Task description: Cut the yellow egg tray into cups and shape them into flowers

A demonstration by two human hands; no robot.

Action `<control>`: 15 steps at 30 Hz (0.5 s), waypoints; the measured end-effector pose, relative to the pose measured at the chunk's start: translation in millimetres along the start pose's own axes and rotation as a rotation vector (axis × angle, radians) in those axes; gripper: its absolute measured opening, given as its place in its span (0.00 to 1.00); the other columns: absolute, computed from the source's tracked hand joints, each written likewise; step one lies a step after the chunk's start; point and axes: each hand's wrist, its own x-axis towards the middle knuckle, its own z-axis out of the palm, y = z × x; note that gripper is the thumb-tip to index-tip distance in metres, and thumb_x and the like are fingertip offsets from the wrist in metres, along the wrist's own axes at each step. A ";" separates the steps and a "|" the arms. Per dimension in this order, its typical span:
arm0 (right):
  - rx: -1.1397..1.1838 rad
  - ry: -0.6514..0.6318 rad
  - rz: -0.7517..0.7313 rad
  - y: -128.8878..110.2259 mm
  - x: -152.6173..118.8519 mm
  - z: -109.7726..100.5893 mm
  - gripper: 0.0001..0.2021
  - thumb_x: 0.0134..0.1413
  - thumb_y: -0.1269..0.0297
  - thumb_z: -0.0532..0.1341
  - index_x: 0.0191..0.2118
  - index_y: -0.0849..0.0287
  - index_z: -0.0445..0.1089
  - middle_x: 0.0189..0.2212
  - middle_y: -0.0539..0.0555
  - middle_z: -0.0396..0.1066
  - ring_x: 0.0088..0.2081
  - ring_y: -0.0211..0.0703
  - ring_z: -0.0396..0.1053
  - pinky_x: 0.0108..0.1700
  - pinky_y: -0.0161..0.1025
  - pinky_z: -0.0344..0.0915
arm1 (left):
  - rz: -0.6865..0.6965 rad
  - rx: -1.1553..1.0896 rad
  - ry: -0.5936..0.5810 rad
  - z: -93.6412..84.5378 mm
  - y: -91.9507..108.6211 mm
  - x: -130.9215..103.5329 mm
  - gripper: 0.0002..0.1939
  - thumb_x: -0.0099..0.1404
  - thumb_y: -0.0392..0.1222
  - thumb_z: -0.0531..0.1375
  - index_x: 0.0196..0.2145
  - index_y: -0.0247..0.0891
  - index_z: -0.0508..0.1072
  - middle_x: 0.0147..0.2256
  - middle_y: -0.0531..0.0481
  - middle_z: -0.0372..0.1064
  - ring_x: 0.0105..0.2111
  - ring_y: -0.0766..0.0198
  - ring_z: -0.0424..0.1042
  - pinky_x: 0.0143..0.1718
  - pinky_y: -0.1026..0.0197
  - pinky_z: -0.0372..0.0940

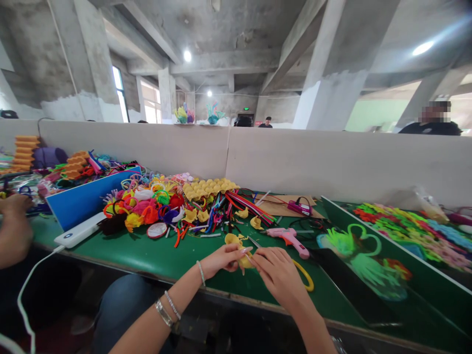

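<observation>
My left hand [225,258] pinches a small yellow egg-carton piece [246,261] just above the table's front edge. Fingers of my right hand [276,269] close on the same piece from the other side, partly hiding it. Behind the right hand lie scissors with a yellow handle [309,281]; their blade tip shows past the knuckles. Another cut yellow carton cup [232,239] sits just beyond my left fingers. A pink glue gun [289,239] rests on the table, farther off to the right.
A yellow egg tray [210,188] lies on a heap of colourful pipe cleaners [147,204]. A white power strip [80,230] stands by a blue divider [92,196]. On the right are a black tablet-like slab [354,285] and green pipe-cleaner shapes [379,275]. Another person's arm [14,228] is at far left.
</observation>
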 end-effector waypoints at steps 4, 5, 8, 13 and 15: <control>-0.113 -0.008 -0.066 -2.6 2.9 0.6 0.14 0.52 0.77 0.47 0.33 0.57 0.67 0.30 0.52 0.68 0.32 0.42 0.62 0.38 0.40 0.56 | 0.002 -0.026 -0.053 -5.7 -1.9 -0.2 0.19 0.50 0.53 0.61 0.25 0.34 0.62 0.17 0.59 0.54 0.15 0.78 0.50 0.17 0.67 0.36; -0.118 -0.019 -0.067 -2.9 2.9 0.9 0.14 0.52 0.78 0.47 0.33 0.57 0.67 0.29 0.52 0.68 0.31 0.42 0.61 0.38 0.39 0.55 | 0.000 -0.027 -0.059 -6.8 -2.6 -0.3 0.18 0.50 0.52 0.61 0.25 0.34 0.61 0.17 0.59 0.53 0.15 0.78 0.50 0.17 0.67 0.36; -0.118 -0.025 -0.067 -3.2 2.1 2.0 0.13 0.52 0.78 0.47 0.33 0.57 0.67 0.29 0.51 0.69 0.32 0.41 0.62 0.39 0.39 0.55 | -0.021 -0.040 -0.062 -8.1 -4.4 -0.3 0.17 0.50 0.50 0.62 0.25 0.34 0.62 0.18 0.59 0.54 0.15 0.78 0.51 0.17 0.67 0.36; -0.185 0.063 -0.081 -5.2 2.6 5.3 0.12 0.56 0.73 0.47 0.32 0.57 0.67 0.29 0.51 0.70 0.34 0.42 0.61 0.45 0.41 0.52 | -0.025 -0.043 -0.062 -7.2 -3.6 -0.5 0.17 0.51 0.51 0.61 0.29 0.33 0.65 0.19 0.58 0.56 0.15 0.78 0.52 0.17 0.67 0.36; -0.180 0.099 -0.061 -6.5 3.8 6.6 0.12 0.57 0.72 0.47 0.32 0.58 0.67 0.29 0.51 0.70 0.34 0.42 0.60 0.44 0.41 0.53 | -0.009 -0.036 -0.069 -6.4 -2.2 -1.2 0.17 0.52 0.52 0.60 0.29 0.33 0.66 0.19 0.57 0.57 0.15 0.78 0.51 0.16 0.67 0.36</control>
